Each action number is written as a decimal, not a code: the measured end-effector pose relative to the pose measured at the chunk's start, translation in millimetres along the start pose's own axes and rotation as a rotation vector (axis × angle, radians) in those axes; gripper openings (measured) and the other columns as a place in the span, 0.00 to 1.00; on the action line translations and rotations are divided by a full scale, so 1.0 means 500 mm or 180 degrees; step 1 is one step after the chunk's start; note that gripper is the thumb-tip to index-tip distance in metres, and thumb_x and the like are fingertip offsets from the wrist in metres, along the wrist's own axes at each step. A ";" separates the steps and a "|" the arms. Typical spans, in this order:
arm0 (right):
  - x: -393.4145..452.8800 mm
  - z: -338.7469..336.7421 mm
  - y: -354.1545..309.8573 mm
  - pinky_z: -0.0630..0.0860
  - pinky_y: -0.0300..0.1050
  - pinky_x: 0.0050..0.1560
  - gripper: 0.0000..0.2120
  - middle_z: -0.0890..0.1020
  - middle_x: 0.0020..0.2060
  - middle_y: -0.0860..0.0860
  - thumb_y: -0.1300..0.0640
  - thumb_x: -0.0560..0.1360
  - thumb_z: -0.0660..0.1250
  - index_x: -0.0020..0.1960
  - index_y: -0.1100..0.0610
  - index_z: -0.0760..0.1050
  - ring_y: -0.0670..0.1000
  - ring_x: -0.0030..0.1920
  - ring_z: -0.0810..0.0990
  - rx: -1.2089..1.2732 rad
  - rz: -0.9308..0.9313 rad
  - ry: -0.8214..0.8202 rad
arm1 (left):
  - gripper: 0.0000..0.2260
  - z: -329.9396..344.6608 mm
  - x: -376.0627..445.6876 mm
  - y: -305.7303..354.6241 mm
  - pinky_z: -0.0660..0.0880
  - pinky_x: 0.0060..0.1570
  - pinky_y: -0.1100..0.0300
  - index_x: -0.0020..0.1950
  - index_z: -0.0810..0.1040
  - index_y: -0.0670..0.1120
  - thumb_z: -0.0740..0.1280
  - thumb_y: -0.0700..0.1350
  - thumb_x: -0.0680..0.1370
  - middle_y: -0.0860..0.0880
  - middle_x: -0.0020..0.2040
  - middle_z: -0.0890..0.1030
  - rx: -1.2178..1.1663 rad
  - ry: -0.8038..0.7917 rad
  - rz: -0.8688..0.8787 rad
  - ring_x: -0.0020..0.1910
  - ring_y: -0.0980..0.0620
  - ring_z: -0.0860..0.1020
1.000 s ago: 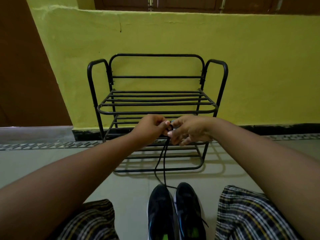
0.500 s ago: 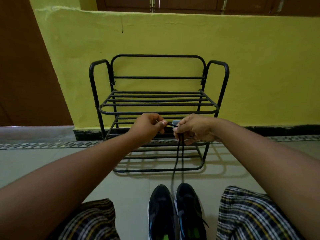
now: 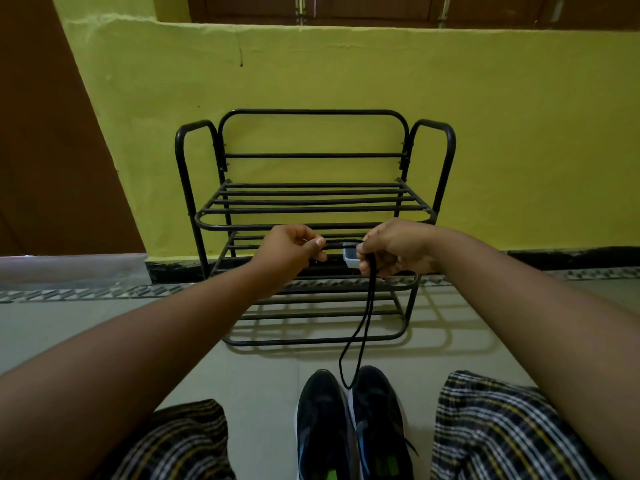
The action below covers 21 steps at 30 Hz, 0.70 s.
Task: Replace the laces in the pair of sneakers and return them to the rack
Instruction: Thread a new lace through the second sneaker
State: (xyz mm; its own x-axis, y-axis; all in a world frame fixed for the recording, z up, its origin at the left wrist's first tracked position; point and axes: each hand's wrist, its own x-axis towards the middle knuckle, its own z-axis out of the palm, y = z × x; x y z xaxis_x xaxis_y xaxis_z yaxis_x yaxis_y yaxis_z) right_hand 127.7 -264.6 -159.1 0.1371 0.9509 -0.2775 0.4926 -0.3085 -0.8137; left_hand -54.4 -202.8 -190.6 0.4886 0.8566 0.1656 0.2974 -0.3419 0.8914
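A black lace [image 3: 364,313] is stretched between my two hands, held up in front of the rack. My left hand [image 3: 291,249] pinches one end of it. My right hand [image 3: 391,249] grips the lace together with a small pale rectangular piece [image 3: 349,258], and a long loop hangs from that hand down to the shoes. Two black sneakers [image 3: 349,424] stand side by side on the floor between my knees, toes pointing at the rack. The black metal rack [image 3: 311,202] stands against the yellow wall with bare shelves.
My knees in checked cloth [image 3: 502,431] flank the sneakers. A patterned tile strip [image 3: 86,292] runs along the foot of the wall. A brown door [image 3: 45,133] stands at the left. Pale floor tiles [image 3: 259,372] lie between the rack and the sneakers.
My hands have drawn apart, so a short stretch of lace now runs between them. The hanging loop has swung to the right, and the pale piece shows in my right hand.
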 end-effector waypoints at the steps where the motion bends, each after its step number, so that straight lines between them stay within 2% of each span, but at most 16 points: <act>1: -0.001 -0.001 -0.002 0.73 0.53 0.57 0.07 0.82 0.40 0.55 0.57 0.79 0.61 0.46 0.57 0.76 0.54 0.48 0.80 -0.0054 0.0018 0.0031 | 0.05 -0.002 -0.001 -0.001 0.66 0.26 0.68 0.47 0.79 0.47 0.64 0.45 0.79 0.49 0.40 0.82 0.0039 -0.0025 -0.0017 0.26 0.61 0.70; 3: -0.001 -0.001 -0.007 0.71 0.54 0.59 0.06 0.82 0.41 0.54 0.57 0.79 0.61 0.48 0.57 0.76 0.54 0.49 0.79 -0.0198 0.0037 0.0084 | 0.05 -0.005 -0.002 -0.001 0.66 0.25 0.69 0.45 0.80 0.48 0.65 0.46 0.78 0.50 0.39 0.82 0.0105 -0.0041 -0.0049 0.24 0.62 0.69; 5: 0.000 0.003 -0.013 0.72 0.54 0.58 0.05 0.82 0.43 0.54 0.56 0.78 0.63 0.50 0.57 0.76 0.55 0.50 0.79 -0.0215 0.0046 0.0052 | 0.05 -0.005 -0.002 0.001 0.67 0.27 0.69 0.45 0.80 0.47 0.65 0.44 0.78 0.48 0.41 0.83 0.0029 -0.0061 -0.0106 0.28 0.60 0.72; 7: 0.002 0.011 -0.018 0.78 0.50 0.49 0.09 0.79 0.44 0.55 0.56 0.77 0.64 0.55 0.59 0.75 0.56 0.49 0.81 0.0017 0.0140 -0.0077 | 0.06 -0.003 -0.003 0.006 0.69 0.28 0.68 0.48 0.80 0.47 0.63 0.40 0.79 0.47 0.43 0.83 -0.0186 -0.0174 -0.0166 0.32 0.58 0.73; 9: 0.002 0.020 -0.022 0.78 0.46 0.39 0.13 0.76 0.42 0.55 0.55 0.77 0.65 0.58 0.61 0.73 0.55 0.44 0.81 0.0282 0.0237 -0.0218 | 0.07 0.003 -0.004 0.009 0.69 0.26 0.71 0.52 0.79 0.44 0.63 0.38 0.79 0.48 0.42 0.83 -0.0223 -0.0255 -0.0134 0.32 0.60 0.74; 13: 0.003 0.034 -0.028 0.78 0.46 0.40 0.07 0.72 0.37 0.53 0.56 0.78 0.64 0.51 0.59 0.76 0.50 0.36 0.74 0.0298 0.0145 -0.0218 | 0.05 0.007 -0.004 0.009 0.69 0.26 0.74 0.51 0.78 0.42 0.65 0.39 0.78 0.50 0.41 0.82 -0.0141 -0.0149 -0.0056 0.31 0.64 0.77; 17: 0.002 0.038 -0.029 0.74 0.42 0.37 0.06 0.72 0.36 0.52 0.56 0.78 0.64 0.46 0.58 0.78 0.50 0.35 0.72 0.0006 0.0011 0.0030 | 0.05 0.000 -0.003 0.003 0.70 0.36 0.67 0.49 0.80 0.46 0.65 0.42 0.78 0.51 0.41 0.82 0.0040 -0.0163 0.0024 0.38 0.60 0.77; 21: 0.002 0.044 -0.024 0.74 0.42 0.35 0.07 0.73 0.36 0.53 0.55 0.77 0.66 0.46 0.58 0.80 0.51 0.36 0.73 -0.0136 -0.0095 0.0074 | 0.06 0.001 -0.002 0.003 0.71 0.40 0.66 0.50 0.81 0.47 0.64 0.42 0.78 0.52 0.42 0.82 0.0135 -0.0191 0.0029 0.41 0.60 0.77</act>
State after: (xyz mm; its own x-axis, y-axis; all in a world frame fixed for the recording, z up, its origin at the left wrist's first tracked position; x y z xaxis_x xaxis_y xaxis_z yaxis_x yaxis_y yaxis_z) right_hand 103.2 -260.5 -160.8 0.1413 0.9602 -0.2410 0.5331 -0.2789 -0.7988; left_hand -54.4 -204.3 -189.8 0.5394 0.8291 0.1469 0.3265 -0.3668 0.8711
